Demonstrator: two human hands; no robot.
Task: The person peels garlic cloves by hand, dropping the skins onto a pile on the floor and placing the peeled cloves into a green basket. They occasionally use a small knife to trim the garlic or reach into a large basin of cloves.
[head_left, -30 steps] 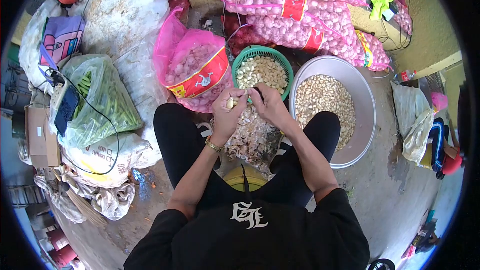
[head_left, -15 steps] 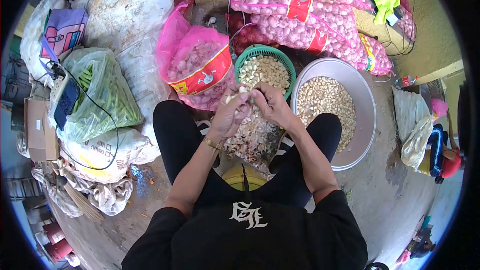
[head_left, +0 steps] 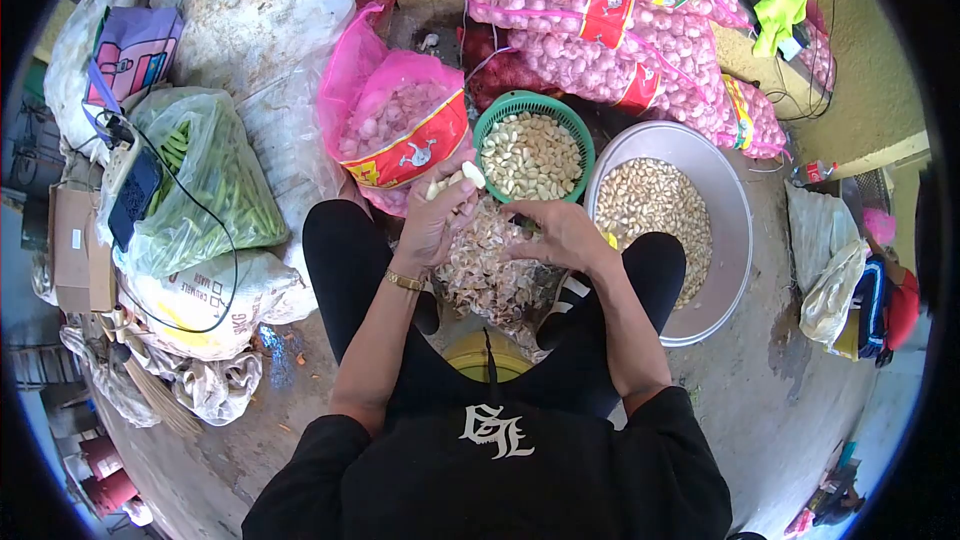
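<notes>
Peeled white garlic cloves point(head_left: 472, 175) stick up from the fingers of my left hand point(head_left: 432, 222), which is closed round them. My right hand point(head_left: 562, 236) is a little to the right, apart from the left, its thumb and fingers spread with a gap between them. Below both hands lies a heap of dry garlic skins point(head_left: 490, 275). A green basket point(head_left: 587, 145) of peeled cloves stands just beyond my hands. To its right is a wide, pale tub point(head_left: 735, 240) with many cloves in it.
An open pink net bag point(head_left: 345, 90) of garlic stands at the left of the basket, and stacked garlic sacks point(head_left: 600, 65) lie behind. Farther left are a clear bag of green pods point(head_left: 235, 195) and white sacks point(head_left: 250, 30). A yellow rim point(head_left: 490, 355) shows between my legs.
My hands have separated. My left hand has moved slightly left with cloves in it, and my right hand has shifted right and down, its fingers opened.
</notes>
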